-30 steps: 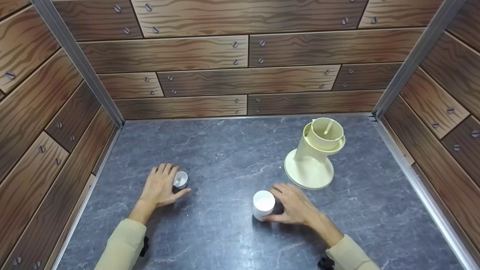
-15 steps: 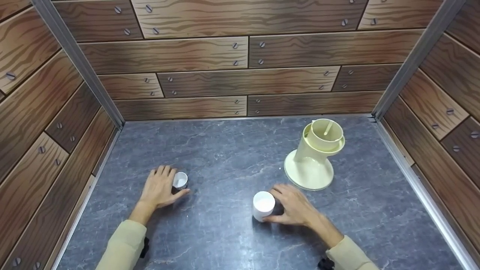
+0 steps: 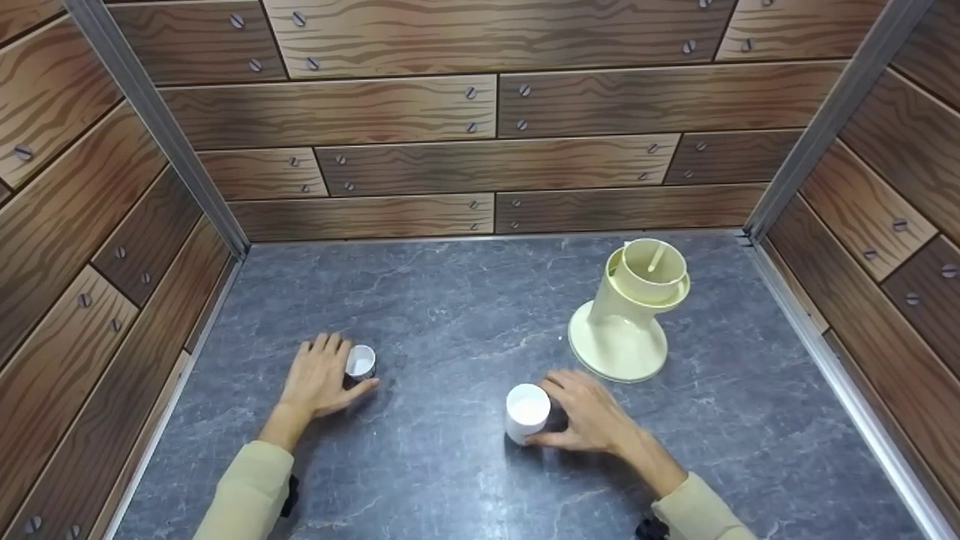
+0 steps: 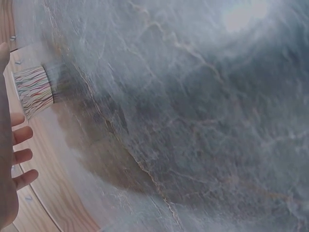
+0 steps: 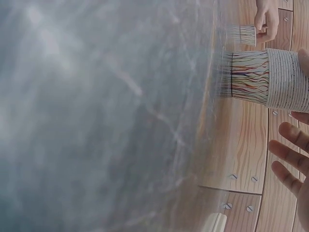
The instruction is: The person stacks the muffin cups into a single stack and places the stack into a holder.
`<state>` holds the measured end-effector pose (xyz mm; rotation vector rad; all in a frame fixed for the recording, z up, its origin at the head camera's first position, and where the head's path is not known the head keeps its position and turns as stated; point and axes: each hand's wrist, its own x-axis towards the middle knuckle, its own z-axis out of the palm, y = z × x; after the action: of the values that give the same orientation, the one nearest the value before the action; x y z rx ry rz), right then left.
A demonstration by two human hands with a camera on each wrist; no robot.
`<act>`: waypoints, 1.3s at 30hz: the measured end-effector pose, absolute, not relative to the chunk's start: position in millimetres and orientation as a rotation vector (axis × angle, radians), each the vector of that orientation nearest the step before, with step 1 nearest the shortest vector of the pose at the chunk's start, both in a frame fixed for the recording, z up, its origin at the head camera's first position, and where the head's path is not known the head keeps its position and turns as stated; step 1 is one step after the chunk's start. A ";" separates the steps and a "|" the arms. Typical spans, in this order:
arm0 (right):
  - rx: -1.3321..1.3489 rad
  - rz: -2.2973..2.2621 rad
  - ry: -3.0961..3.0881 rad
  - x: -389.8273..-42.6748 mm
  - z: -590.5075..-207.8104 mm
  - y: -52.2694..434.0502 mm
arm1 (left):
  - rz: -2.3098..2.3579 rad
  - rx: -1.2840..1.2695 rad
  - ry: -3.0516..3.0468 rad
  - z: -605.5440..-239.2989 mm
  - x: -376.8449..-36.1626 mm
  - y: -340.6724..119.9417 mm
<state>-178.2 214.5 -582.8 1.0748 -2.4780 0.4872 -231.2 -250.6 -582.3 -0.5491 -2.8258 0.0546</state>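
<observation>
Near my left hand (image 3: 319, 375) stands a small paper cup (image 3: 362, 360), its opening up. The hand lies on its left side with fingers extended and thumb apart in front of it. In the left wrist view this paper cup (image 4: 35, 91) has coloured wavy lines, and relaxed fingers (image 4: 23, 155) are below it. My right hand (image 3: 589, 416) holds a nested stack of paper cups (image 3: 527, 412) between thumb and index finger. White rims are layered on the stack (image 5: 268, 77) in the right wrist view, where its other fingers (image 5: 288, 154) spread free.
A pale yellow plastic stand (image 3: 619, 349) with a round base and an open cylinder (image 3: 649, 281) on top is at the back right. Wood-patterned walls (image 3: 495, 165) with metal corner strips (image 3: 817, 120) enclose the grey marbled tabletop (image 3: 435, 315).
My left fingers and thumb have drawn back slightly to the left, away from the small paper cup. My right hand and the stack have stayed in place.
</observation>
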 end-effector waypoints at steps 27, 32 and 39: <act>1.062 0.481 -2.535 -176.2 -578.9 213.7 | 0.037 -0.512 -2.872 -584.4 -235.0 -250.3; 1.063 0.483 -2.539 -176.0 -579.4 213.5 | 0.035 -0.520 -2.845 -587.3 -234.7 -251.9; 1.066 0.471 -2.525 -177.2 -580.1 214.6 | 0.027 -0.527 -2.827 -588.1 -235.0 -251.9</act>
<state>-177.2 214.6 -580.1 1.0657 -2.5253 0.4713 -235.0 -251.9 -588.1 -0.5267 -2.8267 0.0271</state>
